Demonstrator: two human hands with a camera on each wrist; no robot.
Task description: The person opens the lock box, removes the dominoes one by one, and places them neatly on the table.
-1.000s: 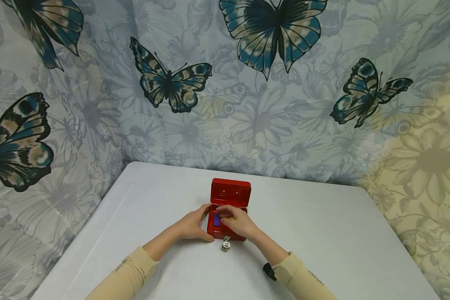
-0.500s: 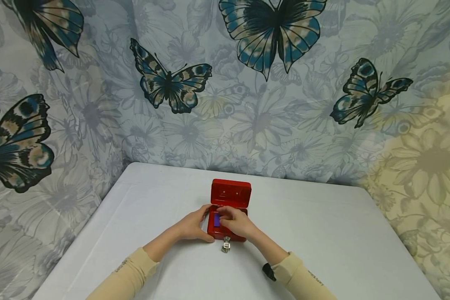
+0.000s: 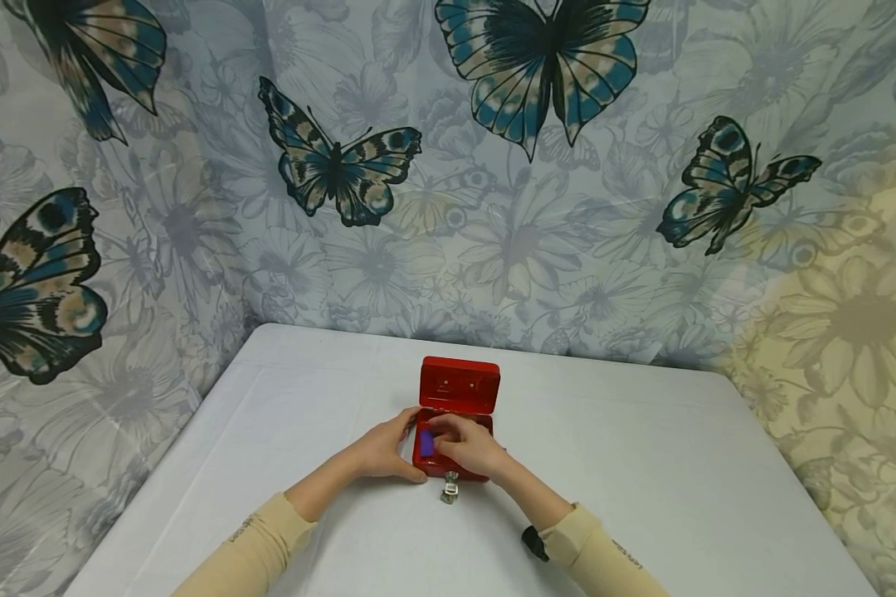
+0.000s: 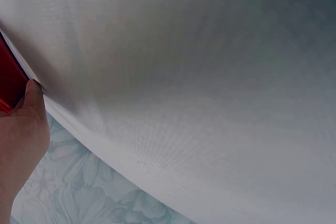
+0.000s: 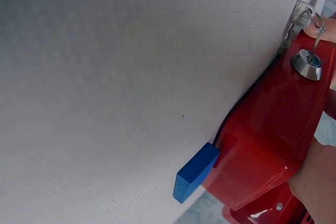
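Observation:
A red metal cash box [image 3: 459, 385] stands on the table with its hinged lid raised. My left hand [image 3: 382, 448] grips its left side, thumb at the front corner; in the left wrist view that thumb touches the red wall. My right hand [image 3: 474, 445] reaches inside, its curled fingers and thumb at a purple block [image 3: 426, 443], which they seem to pinch. The palm hides much of the interior. Keys [image 3: 450, 487] hang from the front lock [image 5: 307, 65]. Beside the box, the right wrist view shows a blue rectangular block [image 5: 195, 172] on the cloth.
A white cloth covers the table [image 3: 642, 464]. Its back edge runs along a butterfly-patterned wall covering [image 3: 526, 240]. A small black device [image 3: 534, 543] sits at the right sleeve cuff.
The right hand's fingers have shifted slightly left, and the purple block has moved a little left and towards me. Yellow seen between the fingers earlier is out of sight. The left hand stays put.

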